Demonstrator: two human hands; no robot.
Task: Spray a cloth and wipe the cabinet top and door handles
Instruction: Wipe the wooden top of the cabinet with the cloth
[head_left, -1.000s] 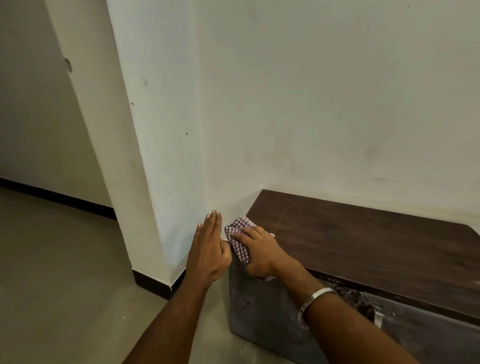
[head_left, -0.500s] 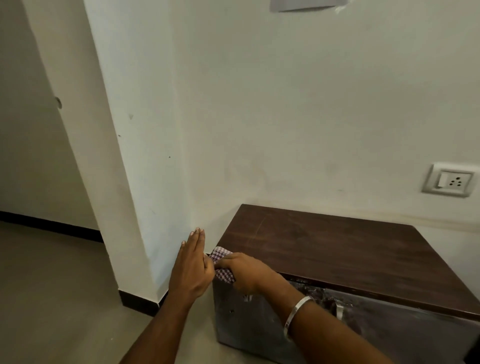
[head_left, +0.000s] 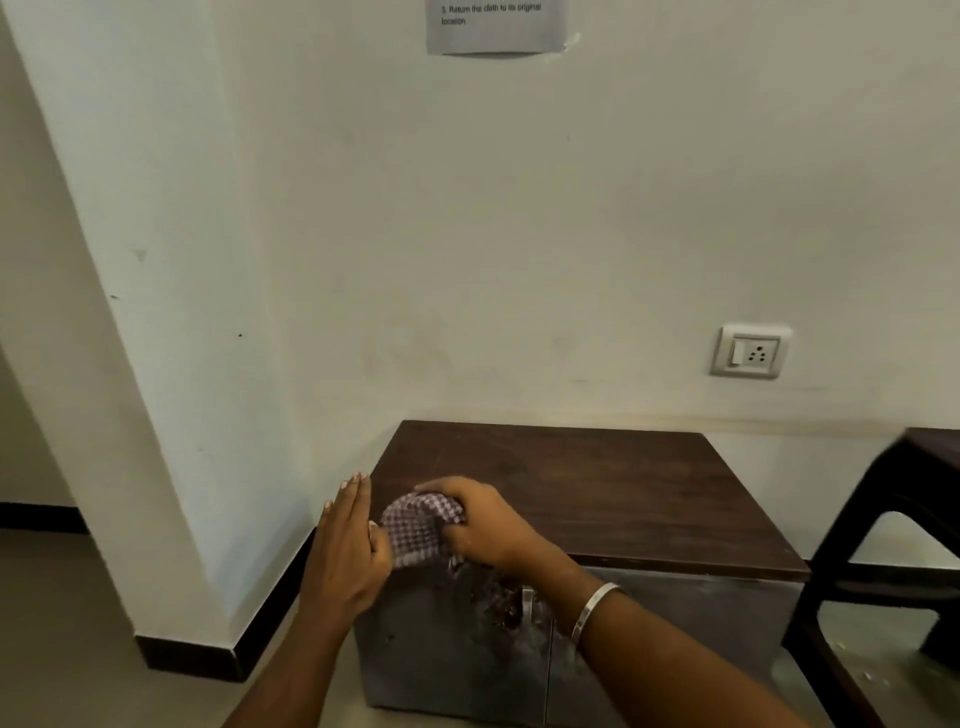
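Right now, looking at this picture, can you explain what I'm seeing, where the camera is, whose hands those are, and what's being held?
There is no machine here. The camera is worn on a person's head and looks forward and down, so the two arms reaching in from the bottom belong to the wearer. The right hand, with a metal bangle on its wrist, grips a bunched checked cloth at the front left corner of a low cabinet. The left hand is open and flat beside the cloth, its thumb touching it. The dark wooden cabinet top has nothing else on it. Below, a metal door handle shows on the grey front. On the wall are a socket and a paper notice; dark furniture stands to the right.
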